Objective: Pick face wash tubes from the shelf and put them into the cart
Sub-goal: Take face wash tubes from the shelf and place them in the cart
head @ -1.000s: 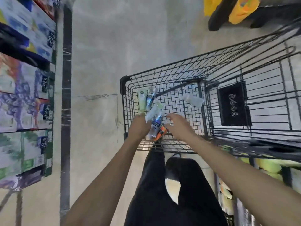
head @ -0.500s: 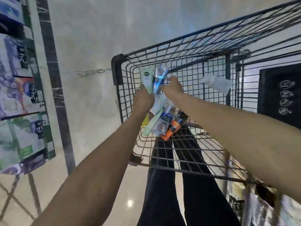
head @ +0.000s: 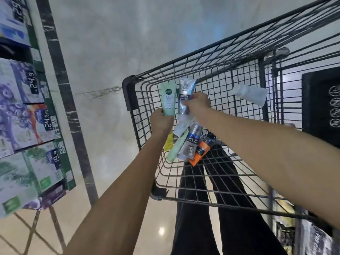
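A bundle of face wash tubes (head: 185, 137) is held inside the black wire cart (head: 228, 74), the left hand (head: 161, 121) clamped on a mint-green tube (head: 167, 100), the right hand (head: 197, 105) pinching a silver-blue tube (head: 185, 89), presumably for release into the basket

The scene is evenly and brightly lit from overhead, a small glare spot is thrown on the glossy floor (head: 161, 230), the shelf boxes (head: 27, 126) are smeared by blur, and straight lines are bent at the edges.
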`<state>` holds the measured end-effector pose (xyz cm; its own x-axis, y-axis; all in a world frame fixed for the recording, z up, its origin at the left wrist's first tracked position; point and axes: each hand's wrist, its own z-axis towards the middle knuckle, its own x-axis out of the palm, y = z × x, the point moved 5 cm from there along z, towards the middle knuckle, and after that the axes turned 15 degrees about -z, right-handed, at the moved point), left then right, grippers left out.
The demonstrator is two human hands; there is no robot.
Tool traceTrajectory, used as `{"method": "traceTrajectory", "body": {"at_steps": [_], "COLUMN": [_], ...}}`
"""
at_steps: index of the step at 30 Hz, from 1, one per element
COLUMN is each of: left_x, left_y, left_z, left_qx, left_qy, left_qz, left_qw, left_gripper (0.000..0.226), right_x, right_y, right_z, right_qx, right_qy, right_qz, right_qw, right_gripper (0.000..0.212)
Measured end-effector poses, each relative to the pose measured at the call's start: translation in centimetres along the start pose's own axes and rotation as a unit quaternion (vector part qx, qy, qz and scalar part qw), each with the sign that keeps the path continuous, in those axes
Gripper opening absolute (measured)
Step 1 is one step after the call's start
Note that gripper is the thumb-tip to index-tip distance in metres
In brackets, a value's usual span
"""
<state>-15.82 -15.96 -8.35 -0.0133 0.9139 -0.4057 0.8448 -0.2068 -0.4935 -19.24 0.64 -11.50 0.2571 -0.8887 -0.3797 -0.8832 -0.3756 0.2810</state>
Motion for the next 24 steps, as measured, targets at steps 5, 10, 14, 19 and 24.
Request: {"method": "traceTrajectory", "body": {"at_steps": [5,10,14,19,24], "left_x": [-0.9,-2.0,-2.1,-0.5,2.6], "left_y": [-1.3,-4.4,-8.1,-12.9,-15.5], "left_z": [-5.1,-12.9,-20.1,-29.4,-38.4], "left_qx": [-0.025,-0.025,0.033,0.144,0.202], "left_qy": [0.077,0.174,0.233,0.326,0.421], "left_qz": [-0.048,-0.069,-0.058,-0.026,0.007], "left_qw": [0.996,0.982,0.97,0.934,0.884], "left_gripper": [0.053,0.052,0.055,0.046,0.047], "right_x": [-4.4,-11.1,-16.5,-22.6,-26.8], "right_y": [-2.6,-5.8,-8.3,-11.5,-17.0], "right_z": [-5.1,-13.5,-21.4,-30.8,-37.5], "right_qx": [0.007,-0.026,-0.062,-0.126,-0.165], "right_qy": [-0.005,-0.021,-0.03,-0.057,-0.112], "right_qz": [0.115,0.18,0.291,0.412,0.496], "right_qw": [0.993,0.983,0.954,0.901,0.845], "right_gripper": [0.04,0.043,0.045,0.033,0.046]}}
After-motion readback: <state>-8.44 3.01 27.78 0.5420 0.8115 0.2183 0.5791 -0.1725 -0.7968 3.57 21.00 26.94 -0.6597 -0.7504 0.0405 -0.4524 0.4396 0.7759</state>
